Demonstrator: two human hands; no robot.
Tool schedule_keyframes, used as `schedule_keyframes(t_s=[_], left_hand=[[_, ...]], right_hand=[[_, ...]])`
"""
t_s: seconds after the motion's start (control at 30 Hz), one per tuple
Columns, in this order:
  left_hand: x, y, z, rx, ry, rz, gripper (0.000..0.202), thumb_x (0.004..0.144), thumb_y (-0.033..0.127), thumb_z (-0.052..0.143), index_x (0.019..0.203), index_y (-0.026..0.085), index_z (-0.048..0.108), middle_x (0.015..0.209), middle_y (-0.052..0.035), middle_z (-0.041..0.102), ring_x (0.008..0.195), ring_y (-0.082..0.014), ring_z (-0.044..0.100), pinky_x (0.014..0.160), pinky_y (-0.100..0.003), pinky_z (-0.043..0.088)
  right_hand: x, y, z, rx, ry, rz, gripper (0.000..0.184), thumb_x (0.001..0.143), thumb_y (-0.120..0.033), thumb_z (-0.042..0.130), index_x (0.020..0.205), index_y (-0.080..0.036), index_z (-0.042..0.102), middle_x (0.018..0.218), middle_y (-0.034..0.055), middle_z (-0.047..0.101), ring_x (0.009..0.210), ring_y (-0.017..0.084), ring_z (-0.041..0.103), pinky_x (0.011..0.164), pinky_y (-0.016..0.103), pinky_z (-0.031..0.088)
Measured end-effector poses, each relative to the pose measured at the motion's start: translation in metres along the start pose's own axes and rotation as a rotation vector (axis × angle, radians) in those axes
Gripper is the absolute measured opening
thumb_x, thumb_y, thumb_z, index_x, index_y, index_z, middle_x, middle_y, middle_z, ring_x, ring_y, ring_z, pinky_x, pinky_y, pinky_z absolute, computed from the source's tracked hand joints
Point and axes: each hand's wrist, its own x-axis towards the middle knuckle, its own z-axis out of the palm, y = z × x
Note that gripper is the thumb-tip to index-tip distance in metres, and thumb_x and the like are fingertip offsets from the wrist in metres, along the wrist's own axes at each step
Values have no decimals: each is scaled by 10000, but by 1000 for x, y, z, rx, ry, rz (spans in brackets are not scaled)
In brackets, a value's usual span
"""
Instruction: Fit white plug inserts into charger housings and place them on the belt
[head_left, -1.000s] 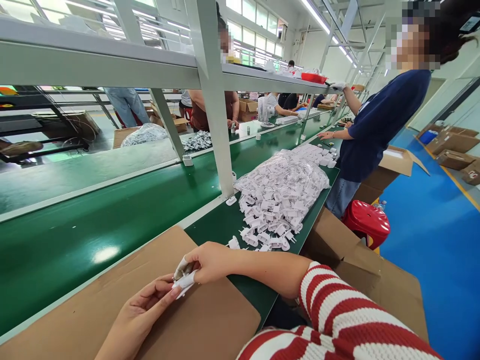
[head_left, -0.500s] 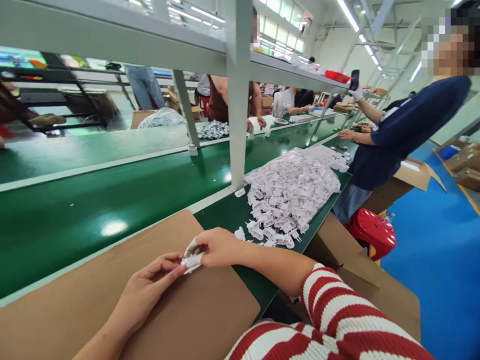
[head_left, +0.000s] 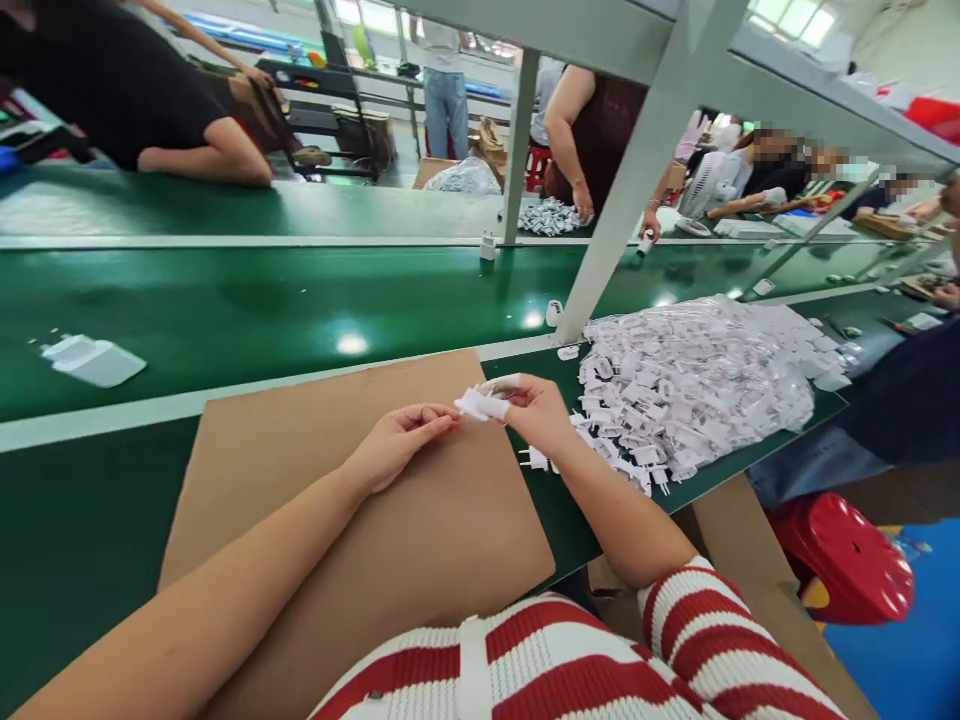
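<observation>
Over the brown cardboard sheet [head_left: 360, 530], my right hand [head_left: 538, 412] pinches a small white plastic charger casing [head_left: 469, 403]. White coverings wrap its thumb and index finger and hide part of the casing. My left hand [head_left: 405, 440] is closed, thumb and index finger pinched at the casing's left end. Just right of my right hand, a heap of white charger casings with plug pins [head_left: 645, 410] spills from a clear plastic bag [head_left: 742, 350]. A few loose ones lie by my right wrist.
A green conveyor belt [head_left: 247, 300] runs beyond the cardboard, carrying several white chargers, one at left [head_left: 94, 360]. A slanting metal post [head_left: 622, 180] rises beside the heap. Co-workers sit or stand across the belt and at right. A red stool [head_left: 855, 555] stands at lower right.
My view has swung left, bringing a co-worker in black and more belt into sight. Both hands stay together at the casing. A white charger now shows on the belt at left.
</observation>
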Motion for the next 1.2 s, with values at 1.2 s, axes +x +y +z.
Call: schedule_keyframes(t_s=[1.2], left_hand=[[-46,57,19,-24,81,16,355,776,421,896,713,164,659,666,-12,699,577,-101,587,535,-185,471]], right_hand=[[-38,-2,13,-833,-94,-1254,168,965,-123,670,908,-248,768,734,7,661,654,138,587,549,272,478]])
